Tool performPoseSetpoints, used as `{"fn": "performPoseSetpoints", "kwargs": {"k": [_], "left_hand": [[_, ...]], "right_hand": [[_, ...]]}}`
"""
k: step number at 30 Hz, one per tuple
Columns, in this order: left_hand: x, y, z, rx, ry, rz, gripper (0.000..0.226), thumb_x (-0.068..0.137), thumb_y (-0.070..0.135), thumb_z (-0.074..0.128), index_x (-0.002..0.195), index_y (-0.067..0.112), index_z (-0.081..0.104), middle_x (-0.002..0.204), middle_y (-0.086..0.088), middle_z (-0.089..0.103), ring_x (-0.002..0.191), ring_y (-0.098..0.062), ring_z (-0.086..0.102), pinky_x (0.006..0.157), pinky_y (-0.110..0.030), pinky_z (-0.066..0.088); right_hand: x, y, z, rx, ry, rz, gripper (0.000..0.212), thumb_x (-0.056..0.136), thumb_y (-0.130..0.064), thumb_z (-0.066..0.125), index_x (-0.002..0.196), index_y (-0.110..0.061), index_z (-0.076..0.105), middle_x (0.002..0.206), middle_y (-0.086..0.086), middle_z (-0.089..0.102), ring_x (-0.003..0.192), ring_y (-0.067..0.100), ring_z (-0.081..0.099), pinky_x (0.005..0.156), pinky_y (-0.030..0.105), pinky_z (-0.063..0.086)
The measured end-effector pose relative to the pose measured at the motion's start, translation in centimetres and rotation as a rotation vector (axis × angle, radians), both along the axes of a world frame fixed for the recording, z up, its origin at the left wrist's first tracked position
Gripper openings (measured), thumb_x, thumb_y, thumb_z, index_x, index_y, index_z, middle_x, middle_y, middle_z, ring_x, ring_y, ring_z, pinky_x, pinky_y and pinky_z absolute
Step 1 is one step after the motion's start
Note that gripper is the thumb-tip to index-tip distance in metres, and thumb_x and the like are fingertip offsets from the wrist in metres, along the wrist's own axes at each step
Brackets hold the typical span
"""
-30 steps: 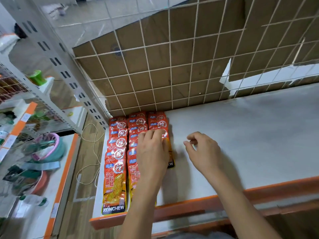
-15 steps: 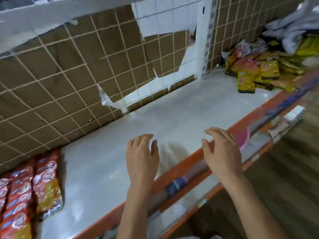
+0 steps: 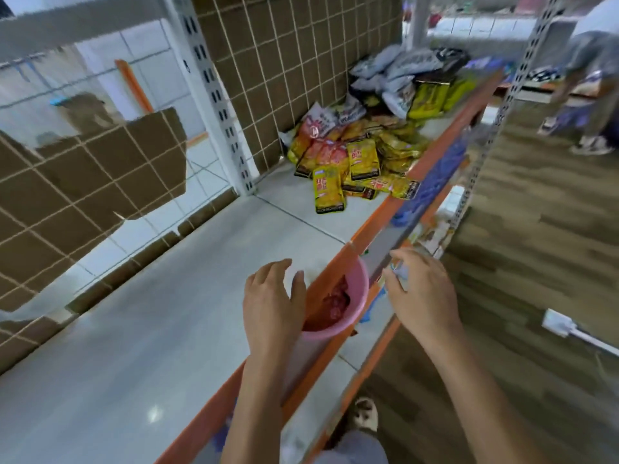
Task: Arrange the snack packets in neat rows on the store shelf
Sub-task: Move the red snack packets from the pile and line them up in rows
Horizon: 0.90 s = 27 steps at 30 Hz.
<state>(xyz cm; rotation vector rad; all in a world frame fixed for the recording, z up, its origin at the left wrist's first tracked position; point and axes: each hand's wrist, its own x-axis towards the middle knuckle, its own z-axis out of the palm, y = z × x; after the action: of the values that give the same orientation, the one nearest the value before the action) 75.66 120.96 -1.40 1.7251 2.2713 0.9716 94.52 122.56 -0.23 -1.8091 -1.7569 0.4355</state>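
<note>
- Store shelving bay, seen from above: torn brown cardboard backing (image 3: 83, 182) behind a white wire grid on the left, with a white slotted upright post (image 3: 217, 95) dividing the bays.
- Pale grey shelf board (image 3: 150, 329) runs from near left to far right, edged by an orange metal front lip (image 3: 388, 204).
- Left hand (image 3: 271, 303) hovers over the board just inside the lip, palm down, fingers loosely apart, holding nothing.
- Round pink plastic basin (image 3: 360, 296) sits on the lower level, just beside the left hand. Its reddish contents are blurred.
- Jumbled heap of yellow and red snack packets (image 3: 361, 152) lies at the far right of the board against the backing, well apart from both hands, ahead and to the right.
- One flat yellow packet (image 3: 328, 189) lies loose at the heap's near edge, its long axis pointing roughly back toward the hands.
- Right hand (image 3: 422, 296) hangs beyond the lip, over the aisle side, fingers bent and slightly apart. Nothing is plainly in them, though there is blur at the tips.
- Judgement: the right hand is on the heap's side, so it has the shorter reach. The loose yellow packet is the likeliest first pick.
</note>
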Motion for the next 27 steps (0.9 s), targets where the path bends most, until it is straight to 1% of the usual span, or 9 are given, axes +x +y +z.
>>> {"fn": "performPoseSetpoints", "kwargs": {"k": [4, 9, 13, 16, 19, 21, 23, 25, 27], "left_hand": [[2.6, 6.4, -0.1, -0.038, -0.035, -0.021, 0.037, 0.093, 0.030, 0.058, 0.127, 0.017, 0.059, 0.128, -0.005, 0.060, 0.117, -0.027, 0.052, 0.096, -0.034, 0.039], [4.2, 15.0, 0.0, -0.091, -0.058, -0.024, 0.042, 0.091, 0.028, 0.061, 0.131, 0.016, 0.055, 0.129, -0.009, 0.058, 0.113, -0.031, 0.053, 0.093, -0.039, 0.040], [4.2, 20.8, 0.0, -0.133, -0.036, -0.006, 0.041, 0.093, 0.028, 0.057, 0.132, 0.014, 0.054, 0.129, -0.012, 0.056, 0.116, -0.032, 0.051, 0.093, -0.039, 0.040], [4.1, 24.4, 0.0, -0.144, -0.015, 0.000, 0.041, 0.095, 0.033, 0.052, 0.130, 0.011, 0.054, 0.124, -0.015, 0.058, 0.110, -0.036, 0.052, 0.086, -0.039, 0.042], [3.9, 27.6, 0.0, -0.175, -0.029, 0.022, 0.050, 0.092, 0.045, 0.054, 0.130, 0.012, 0.051, 0.122, -0.015, 0.058, 0.108, -0.037, 0.055, 0.083, -0.040, 0.045], [3.8, 29.6, -0.1, -0.213, -0.023, 0.065, 0.050, 0.093, 0.044, 0.053, 0.131, 0.011, 0.048, 0.127, -0.016, 0.056, 0.111, -0.037, 0.054, 0.084, -0.041, 0.045], [3.8, 31.3, 0.0, -0.251, -0.035, 0.105, 0.048, 0.095, 0.038, 0.052, 0.132, 0.008, 0.044, 0.129, -0.019, 0.054, 0.114, -0.038, 0.052, 0.087, -0.043, 0.044], [4.0, 32.9, 0.3, -0.327, -0.080, 0.132, 0.053, 0.095, 0.039, 0.053, 0.134, 0.007, 0.039, 0.127, -0.020, 0.055, 0.115, -0.038, 0.053, 0.088, -0.042, 0.044], [4.1, 34.3, 0.4, -0.392, -0.156, 0.147, 0.062, 0.092, 0.044, 0.057, 0.137, 0.008, 0.034, 0.127, -0.018, 0.056, 0.115, -0.037, 0.053, 0.089, -0.041, 0.044]], "right_hand": [[1.9, 6.1, -0.5, -0.009, -0.044, 0.017, 0.037, 0.091, -0.020, 0.056, 0.126, -0.009, 0.055, 0.127, 0.007, 0.057, 0.121, 0.024, 0.047, 0.101, 0.033, 0.035], [3.3, 14.8, -1.3, 0.000, -0.111, 0.079, 0.029, 0.091, -0.012, 0.054, 0.119, -0.010, 0.060, 0.119, 0.008, 0.061, 0.114, 0.028, 0.051, 0.096, 0.036, 0.040], [3.6, 20.5, -2.8, 0.022, -0.181, 0.149, 0.034, 0.087, -0.003, 0.052, 0.118, -0.013, 0.062, 0.124, 0.005, 0.058, 0.116, 0.029, 0.051, 0.100, 0.039, 0.038], [3.8, 23.4, -2.9, 0.005, -0.164, 0.164, 0.041, 0.085, 0.005, 0.049, 0.118, -0.016, 0.061, 0.129, -0.001, 0.055, 0.119, 0.025, 0.048, 0.101, 0.035, 0.036], [4.4, 26.0, -2.9, -0.013, -0.140, 0.191, 0.037, 0.085, 0.008, 0.048, 0.111, -0.013, 0.062, 0.124, 0.003, 0.059, 0.117, 0.025, 0.049, 0.096, 0.031, 0.035], [4.9, 27.6, -2.8, -0.052, -0.104, 0.180, 0.033, 0.085, 0.006, 0.048, 0.108, -0.012, 0.063, 0.118, 0.006, 0.062, 0.110, 0.027, 0.052, 0.083, 0.031, 0.037], [5.0, 28.9, -2.5, -0.029, -0.044, 0.167, 0.029, 0.082, 0.006, 0.052, 0.100, -0.011, 0.066, 0.101, 0.008, 0.066, 0.095, 0.028, 0.057, 0.072, 0.028, 0.035], [4.9, 30.0, -1.9, 0.031, -0.016, 0.166, 0.023, 0.076, 0.008, 0.058, 0.085, -0.010, 0.068, 0.083, 0.006, 0.067, 0.083, 0.027, 0.059, 0.077, 0.031, 0.040], [4.6, 31.4, -1.5, 0.063, 0.000, 0.174, 0.021, 0.073, 0.008, 0.059, 0.078, -0.011, 0.067, 0.077, 0.005, 0.066, 0.081, 0.025, 0.057, 0.087, 0.037, 0.042]]}}
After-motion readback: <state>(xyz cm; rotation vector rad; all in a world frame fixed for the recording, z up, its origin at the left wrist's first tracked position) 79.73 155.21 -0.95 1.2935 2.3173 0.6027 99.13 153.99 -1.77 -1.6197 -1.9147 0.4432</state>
